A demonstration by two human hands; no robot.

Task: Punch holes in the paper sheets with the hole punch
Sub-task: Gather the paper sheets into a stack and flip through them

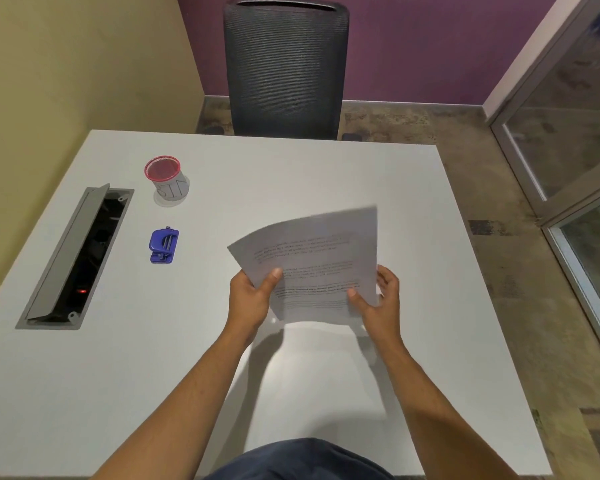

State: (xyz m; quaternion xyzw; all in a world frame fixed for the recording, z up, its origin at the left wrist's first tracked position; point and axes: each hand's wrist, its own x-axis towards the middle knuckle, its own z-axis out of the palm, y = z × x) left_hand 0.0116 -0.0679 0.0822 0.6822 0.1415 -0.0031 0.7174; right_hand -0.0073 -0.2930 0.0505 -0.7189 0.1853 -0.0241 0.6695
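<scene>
I hold a stack of printed paper sheets (312, 261) above the middle of the white table (326, 174), tilted up and slightly curved. My left hand (253, 299) grips the stack's lower left edge with the thumb on top. On the lower right corner my right hand (378, 299) does the same. A small blue hole punch (164, 245) lies on the table to the left of the sheets, apart from both hands.
A red-rimmed mesh cup (167, 180) stands behind the punch. An open cable hatch (77, 258) is set into the table's left side. A dark office chair (284, 67) stands at the far edge. A glass partition (575, 150) runs along the right.
</scene>
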